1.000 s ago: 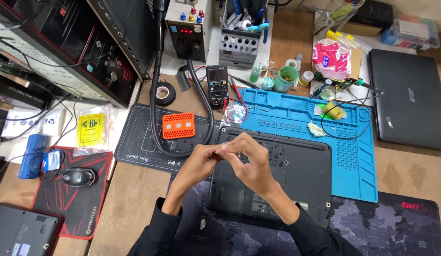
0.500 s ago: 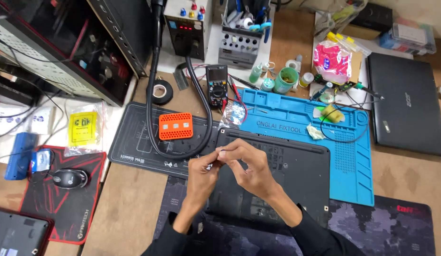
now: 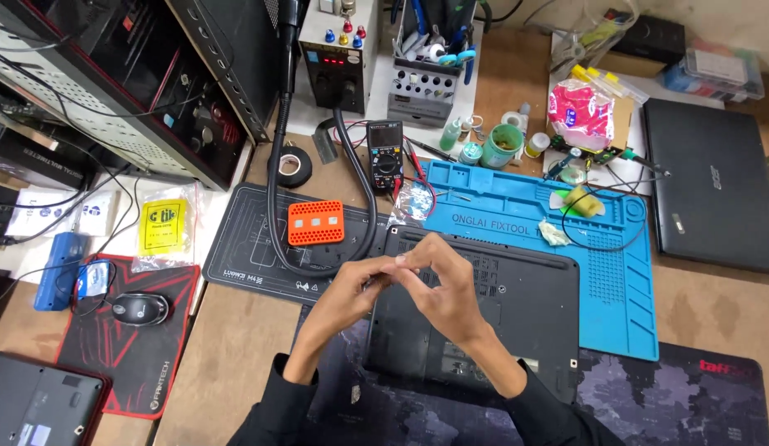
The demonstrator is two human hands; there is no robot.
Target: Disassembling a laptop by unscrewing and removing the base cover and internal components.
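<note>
Head view shows your two hands meeting above the upturned black laptop (image 3: 517, 318), which lies bottom-side up on the bench (image 3: 236, 347) and serves as the landmark for everything else. Your left hand (image 3: 351, 289) comes in from the laptop's left edge with its fingers curled inward, and your right hand (image 3: 442, 285) sits just beside it over the laptop's upper left part, fingers bent so the tips of both hands touch. Both hands are pinched closed around something very small between the fingertips; it is too tiny to tell what it is. Beyond the laptop's far edge and to its right lies a blue work mat (image 3: 616, 272), partly under the laptop. Left of the laptop lies a black mat (image 3: 252, 248), and on it sits an orange perforated block (image 3: 315, 223), near the laptop's far left corner. A black flexible hose (image 3: 277, 206) loops across that black mat. Behind the laptop's far left corner stands a multimeter (image 3: 385, 157), with a roll of black tape (image 3: 294, 167) further left. Well left of the laptop a computer mouse (image 3: 140, 309) rests on a red and black pad (image 3: 153, 355). Well to the right of the laptop, past the blue mat, a second closed laptop (image 3: 715, 190) lies flat. Under the near edge of the landmark laptop spreads a dark patterned desk mat (image 3: 665, 396).
</note>
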